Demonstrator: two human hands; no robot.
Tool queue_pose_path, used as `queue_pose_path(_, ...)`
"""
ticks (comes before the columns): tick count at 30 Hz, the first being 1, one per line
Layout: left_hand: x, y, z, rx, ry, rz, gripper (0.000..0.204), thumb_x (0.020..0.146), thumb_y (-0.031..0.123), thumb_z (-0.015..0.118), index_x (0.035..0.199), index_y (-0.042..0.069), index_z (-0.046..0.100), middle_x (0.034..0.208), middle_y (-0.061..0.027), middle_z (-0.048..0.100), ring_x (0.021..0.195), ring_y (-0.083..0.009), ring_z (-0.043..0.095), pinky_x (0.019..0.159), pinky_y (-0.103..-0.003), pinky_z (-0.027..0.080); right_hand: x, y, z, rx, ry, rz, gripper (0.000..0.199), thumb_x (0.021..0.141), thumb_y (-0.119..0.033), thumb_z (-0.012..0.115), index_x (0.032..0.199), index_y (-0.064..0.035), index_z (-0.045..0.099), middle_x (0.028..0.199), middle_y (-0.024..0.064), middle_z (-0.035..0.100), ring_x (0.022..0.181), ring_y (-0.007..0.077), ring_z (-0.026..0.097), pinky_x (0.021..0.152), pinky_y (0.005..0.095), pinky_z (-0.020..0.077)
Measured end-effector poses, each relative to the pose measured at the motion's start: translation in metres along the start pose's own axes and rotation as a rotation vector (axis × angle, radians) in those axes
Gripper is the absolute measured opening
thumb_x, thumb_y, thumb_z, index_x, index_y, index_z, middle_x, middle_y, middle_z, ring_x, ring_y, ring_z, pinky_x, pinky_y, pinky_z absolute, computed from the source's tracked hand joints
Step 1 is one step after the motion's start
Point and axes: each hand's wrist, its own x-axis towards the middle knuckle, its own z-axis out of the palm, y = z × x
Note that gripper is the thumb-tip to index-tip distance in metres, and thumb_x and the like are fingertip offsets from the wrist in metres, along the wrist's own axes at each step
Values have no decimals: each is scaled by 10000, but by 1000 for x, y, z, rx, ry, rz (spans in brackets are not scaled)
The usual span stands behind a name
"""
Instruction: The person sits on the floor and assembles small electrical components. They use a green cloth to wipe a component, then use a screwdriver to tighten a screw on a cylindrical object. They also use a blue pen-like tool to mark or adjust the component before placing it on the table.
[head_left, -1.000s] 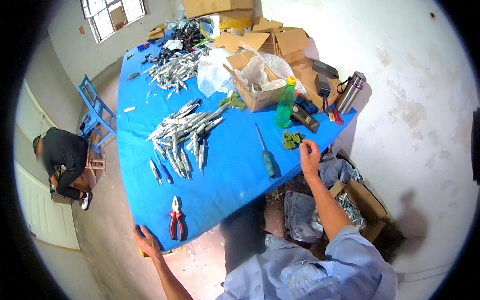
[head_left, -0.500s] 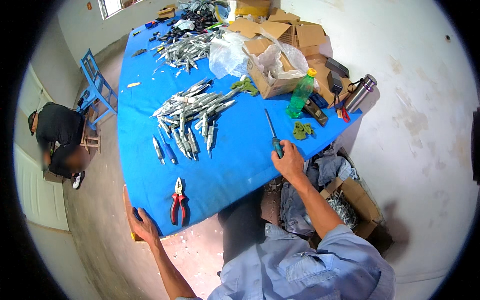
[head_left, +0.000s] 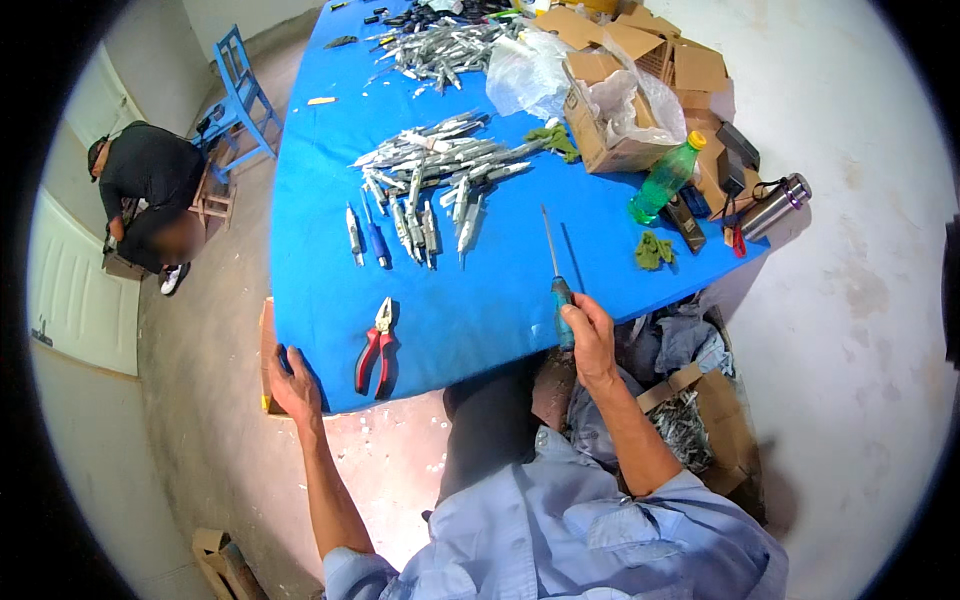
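Note:
In my right hand (head_left: 594,345) is a screwdriver (head_left: 561,300), gripped by its teal and black handle; its thin metal shaft points away from me, raised over the blue cloth and casting a shadow. My left hand (head_left: 297,388) rests at the table's near left corner, fingers apart, with a small dark blue patch at the fingertips that I cannot make out. Red-and-black pliers (head_left: 376,350) lie just right of that hand. Beyond them are a blue-handled tool (head_left: 378,243) and a slim grey-white pen-like piece (head_left: 355,236), beside a heap of similar pieces (head_left: 430,165).
Another heap (head_left: 450,50) lies farther back. At right stand an open carton (head_left: 605,150), a green bottle (head_left: 665,182) and a steel flask (head_left: 777,205), near a green rag (head_left: 653,251). A box of scraps (head_left: 720,425) sits below. A person (head_left: 150,175) bends at far left by a blue chair (head_left: 240,95).
The view has shifted, so the table sits higher and farther right. My right hand has drawn the screwdriver nearer the table's front edge. My left hand stays at the corner.

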Motion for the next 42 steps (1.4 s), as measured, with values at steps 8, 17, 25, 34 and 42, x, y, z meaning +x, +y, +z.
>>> queue_pose_path(8,-1,6,-3,14,-7,-6,456,1019,315,553,1303,-37,609,1286,-260,651,1167,-411,635,1011,-447,479,-22,-12,22,74,-126,24,303,956,-208,605,1152,16,667,944,-19,608,866,82,507,753,252,425)
queue_pose_path(17,-1,13,-6,-41,-9,-42,487,1016,341,547,1299,-49,612,1287,-270,636,1204,-416,599,1051,-462,443,-41,-24,56,8,-241,9,328,975,-170,598,1228,34,636,1018,14,657,910,93,580,813,254,469)
queue_pose_path(25,-1,-2,1,-28,-30,-65,443,1024,320,557,1317,-11,594,1316,-226,629,1216,-405,587,1051,-473,438,-46,-13,92,24,-399,59,377,954,-175,640,1257,49,616,1059,40,667,937,99,597,819,267,494)
queue_pose_path(34,-1,-9,3,23,24,51,374,993,241,610,1277,-3,610,1321,-198,616,1236,-368,552,1069,-467,409,-56,-19,151,-105,-543,-61,387,899,-170,688,1216,44,626,943,51,613,789,106,569,696,262,482)
queue_pose_path(42,-23,63,-32,83,77,413,379,990,277,638,1240,-7,623,1280,-193,627,1200,-377,559,1030,-452,425,-53,-31,195,-297,-570,-392,422,829,-145,738,1199,28,632,956,133,618,749,216,642,666,341,535)
